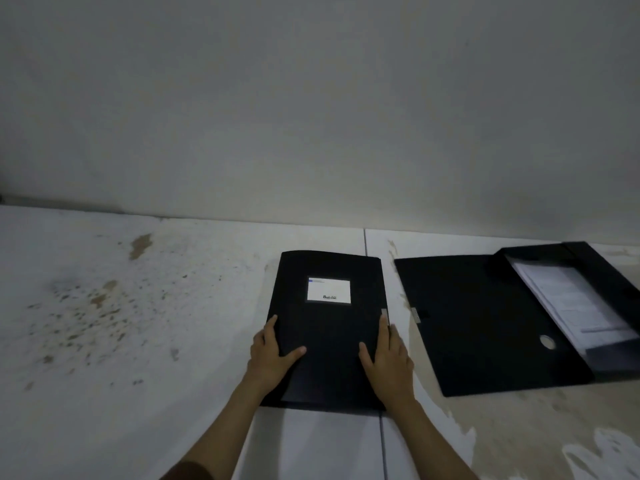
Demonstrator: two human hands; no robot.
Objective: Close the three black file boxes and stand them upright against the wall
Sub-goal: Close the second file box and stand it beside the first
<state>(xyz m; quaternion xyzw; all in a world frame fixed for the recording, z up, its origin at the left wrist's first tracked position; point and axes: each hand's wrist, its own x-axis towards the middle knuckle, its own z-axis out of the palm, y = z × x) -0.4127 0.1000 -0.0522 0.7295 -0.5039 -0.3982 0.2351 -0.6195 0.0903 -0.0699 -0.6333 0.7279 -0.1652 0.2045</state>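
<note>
A closed black file box with a white label lies flat on the white table, in the middle. My left hand grips its left edge, thumb on the lid. My right hand grips its right edge just below the clasp, thumb on top. To the right, a second black file box lies open, its lid spread flat to the left and white papers showing in its tray. Only these two boxes are in view.
A plain grey-white wall rises along the table's far edge. The tabletop carries brown stains at the left and worn patches at the lower right. A seam between two table panels runs under the closed box.
</note>
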